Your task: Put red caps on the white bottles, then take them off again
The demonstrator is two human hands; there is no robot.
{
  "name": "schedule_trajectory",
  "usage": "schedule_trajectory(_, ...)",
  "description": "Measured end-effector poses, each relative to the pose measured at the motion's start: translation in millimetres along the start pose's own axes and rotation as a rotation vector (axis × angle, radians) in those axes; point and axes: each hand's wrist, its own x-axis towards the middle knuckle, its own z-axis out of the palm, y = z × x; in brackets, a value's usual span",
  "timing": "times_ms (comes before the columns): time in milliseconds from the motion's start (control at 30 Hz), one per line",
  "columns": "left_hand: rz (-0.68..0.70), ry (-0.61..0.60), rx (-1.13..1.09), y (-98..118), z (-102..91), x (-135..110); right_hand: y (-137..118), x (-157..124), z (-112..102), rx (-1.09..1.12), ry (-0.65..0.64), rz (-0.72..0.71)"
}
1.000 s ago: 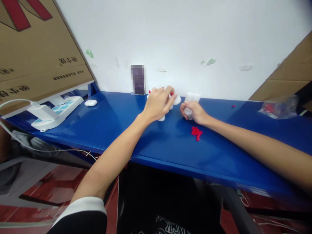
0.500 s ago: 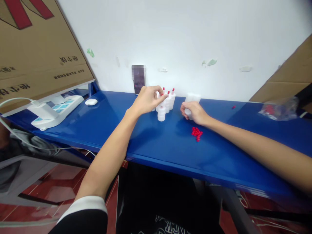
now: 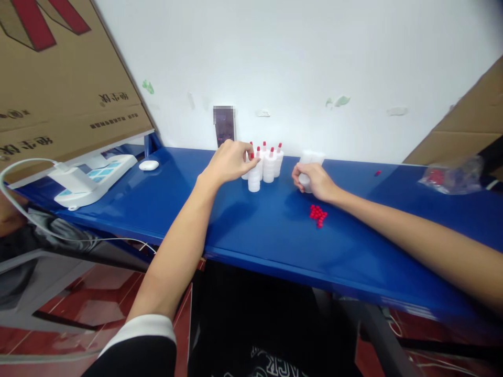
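Observation:
My left hand pinches the red tip of a small white ribbed bottle, which stands upright at the front of a cluster. Several similar white bottles with red tips stand close behind and beside it, some partly hidden by my fingers. My right hand is wrapped round another white bottle, whose top I cannot see clearly. More white bottles without visible red tips are just behind that hand. A small heap of red caps lies in front of it.
On the blue table, a phone leans against the wall. A white power strip and a white earphone case are at the left. A clear plastic bag with red pieces and one stray red cap lie at the right.
My left hand has shifted a little to the left, and the front bottle has moved left with it, towards the cluster. My right hand has stayed in place round its bottle.

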Motion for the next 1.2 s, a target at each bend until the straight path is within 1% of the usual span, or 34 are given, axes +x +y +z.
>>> schedule_trajectory(133, -0.009, 0.078, 0.032, -7.6, 6.2, -0.5, -0.3, -0.2, 0.2, -0.006, -0.003, 0.002)
schedule_trajectory(233, 0.002, 0.103, 0.037, -9.8, 8.2, -0.7, 0.0, -0.4, -0.1, -0.013, -0.009, -0.004)
schedule_trajectory(567, -0.023, 0.07, 0.062, -5.2, 4.3, 0.0, 0.0, -1.0, -0.6, -0.019, -0.002, -0.014)
schedule_trajectory(633, -0.013, 0.104, 0.061, -3.3, 3.6, -0.1, -0.5, -1.0, -0.1, -0.016, -0.003, -0.01)
schedule_trajectory(700, -0.008, 0.179, 0.056, 2.8, 4.1, -0.1, -1.1, -0.9, 0.5, -0.013, -0.003, -0.008)
schedule_trajectory(767, 0.017, 0.265, 0.043, 16.0, 7.6, -0.8, -2.0, -0.6, 0.9, -0.015, 0.001, -0.009)
schedule_trajectory(800, 0.059, 0.288, 0.025, 25.5, 10.9, -1.8, -2.4, -0.5, 1.0, -0.017, 0.004, -0.009)
schedule_trajectory(833, 0.126, 0.276, -0.001, 36.6, 15.3, -3.3, -2.9, -0.3, 1.0, -0.023, 0.007, -0.012)
schedule_trajectory(867, 0.204, 0.237, -0.036, 48.4, 20.8, -5.5, -3.3, -0.1, 0.9, -0.032, 0.011, -0.019)
schedule_trajectory(933, 0.397, 0.103, -0.127, 71.7, 33.6, -11.0, -3.6, 0.3, 0.6, -0.056, 0.036, -0.037)
schedule_trajectory(967, 0.46, 0.03, -0.182, 81.6, 40.2, -14.0, -3.6, 0.5, 0.5, -0.07, 0.058, -0.046)
schedule_trajectory(1033, 0.489, -0.118, -0.285, 95.4, 51.9, -19.2, -3.1, 0.7, 0.6, -0.077, 0.098, -0.044)
schedule_trajectory(1100, 0.516, -0.254, -0.381, 100.9, 60.1, -22.5, -2.3, 0.8, 0.9, -0.046, 0.099, -0.016)
schedule_trajectory(1133, 0.526, -0.308, -0.421, 101.4, 62.7, -23.3, -1.9, 0.8, 1.2, -0.024, 0.088, 0.0)
schedule_trajectory(1200, 0.543, -0.375, -0.477, 100.6, 65.2, -24.3, -1.2, 0.9, 1.5, 0.012, 0.068, 0.022)
